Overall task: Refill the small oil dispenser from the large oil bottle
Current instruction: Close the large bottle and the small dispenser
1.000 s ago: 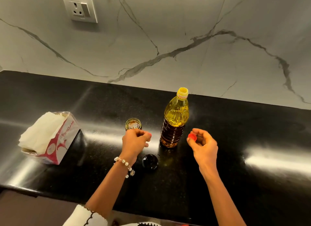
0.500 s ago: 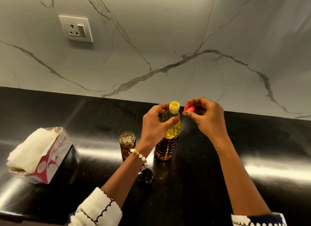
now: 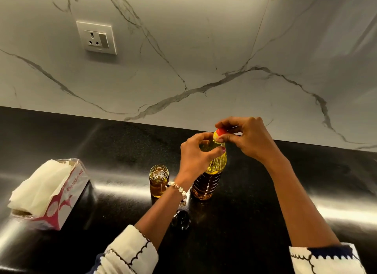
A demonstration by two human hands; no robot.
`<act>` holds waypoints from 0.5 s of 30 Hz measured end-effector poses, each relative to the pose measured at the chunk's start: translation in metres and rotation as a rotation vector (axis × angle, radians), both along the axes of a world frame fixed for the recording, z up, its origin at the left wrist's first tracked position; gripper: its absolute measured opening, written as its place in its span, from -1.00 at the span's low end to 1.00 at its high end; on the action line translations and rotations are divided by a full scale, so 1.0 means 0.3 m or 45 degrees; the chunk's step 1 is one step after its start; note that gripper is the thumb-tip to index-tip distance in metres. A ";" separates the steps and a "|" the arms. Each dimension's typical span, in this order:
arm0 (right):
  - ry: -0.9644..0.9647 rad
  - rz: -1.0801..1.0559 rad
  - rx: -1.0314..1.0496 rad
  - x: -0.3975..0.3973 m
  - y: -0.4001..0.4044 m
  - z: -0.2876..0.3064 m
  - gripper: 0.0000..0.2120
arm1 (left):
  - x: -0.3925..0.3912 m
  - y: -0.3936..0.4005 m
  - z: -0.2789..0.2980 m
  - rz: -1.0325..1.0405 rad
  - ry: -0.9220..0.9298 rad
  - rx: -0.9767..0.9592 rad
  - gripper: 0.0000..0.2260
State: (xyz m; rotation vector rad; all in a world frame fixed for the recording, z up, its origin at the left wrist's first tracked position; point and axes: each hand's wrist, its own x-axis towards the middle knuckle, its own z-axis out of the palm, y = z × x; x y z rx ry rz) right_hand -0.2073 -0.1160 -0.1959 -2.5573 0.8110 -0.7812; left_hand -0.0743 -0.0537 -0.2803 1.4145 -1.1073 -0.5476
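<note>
The large oil bottle [image 3: 210,180] stands upright on the black counter, yellow oil above and a ribbed darker lower half. My left hand [image 3: 196,153] grips its shoulder just under the neck. My right hand [image 3: 247,138] pinches the red cap [image 3: 220,132] on the bottle's yellow neck. The small oil dispenser [image 3: 158,181], a little glass jar holding amber oil, stands open just left of the bottle. Its black lid [image 3: 181,219] lies on the counter nearer to me, partly behind my left wrist.
A tissue box [image 3: 52,194] with white tissues sticking out sits at the left on the black counter [image 3: 285,212]. A marble wall with a socket [image 3: 97,38] rises right behind the counter.
My left hand rose from beside the dispenser and took the bottle's shoulder. My right hand carried the red cap up from the counter and set it on the bottle's neck.
</note>
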 end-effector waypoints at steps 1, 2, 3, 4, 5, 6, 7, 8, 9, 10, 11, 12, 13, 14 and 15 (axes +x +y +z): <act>0.046 0.019 0.001 0.002 -0.002 0.013 -0.67 | 0.000 0.000 -0.001 0.004 0.004 -0.004 -0.60; 0.099 0.038 0.003 0.004 -0.006 0.025 -0.68 | 0.001 0.000 -0.001 0.005 0.007 -0.007 -0.60; 0.155 0.055 0.006 0.007 -0.009 0.036 -0.68 | 0.000 -0.001 -0.003 0.003 0.010 -0.009 -0.60; 0.207 0.068 0.008 0.009 -0.012 0.046 -0.68 | 0.000 -0.001 -0.005 0.002 0.011 -0.009 -0.59; 0.251 0.077 0.008 0.011 -0.015 0.055 -0.68 | 0.000 -0.001 -0.006 0.002 0.010 -0.008 -0.59; 0.281 0.083 0.006 0.013 -0.017 0.062 -0.68 | 0.001 -0.002 -0.007 0.002 0.008 -0.006 -0.58; 0.304 0.086 0.001 0.015 -0.018 0.067 -0.68 | 0.003 -0.003 -0.007 -0.002 0.010 -0.002 -0.58; 0.322 0.089 -0.011 0.018 -0.018 0.070 -0.68 | 0.005 -0.003 -0.007 -0.005 0.014 0.004 -0.58; 0.340 0.090 -0.028 0.021 -0.016 0.071 -0.70 | 0.008 -0.004 -0.007 -0.011 0.018 0.009 -0.58; 0.357 0.092 -0.041 0.024 -0.014 0.072 -0.71 | 0.008 -0.003 -0.006 -0.018 0.019 0.009 -0.58; 0.375 0.092 -0.052 0.027 -0.012 0.074 -0.72 | 0.008 -0.003 -0.006 -0.027 0.019 0.005 -0.58; 0.393 0.092 -0.065 0.030 -0.010 0.074 -0.74 | 0.007 -0.002 -0.007 -0.032 0.019 -0.002 -0.59; 0.407 0.088 -0.084 0.034 -0.009 0.075 -0.75 | 0.006 -0.001 -0.008 -0.032 0.018 -0.012 -0.59; 0.418 0.077 -0.108 0.038 -0.012 0.073 -0.74 | 0.005 0.001 -0.008 -0.029 0.016 -0.022 -0.60; 0.426 0.057 -0.139 0.042 -0.016 0.070 -0.74 | 0.004 0.001 -0.009 -0.026 0.017 -0.029 -0.60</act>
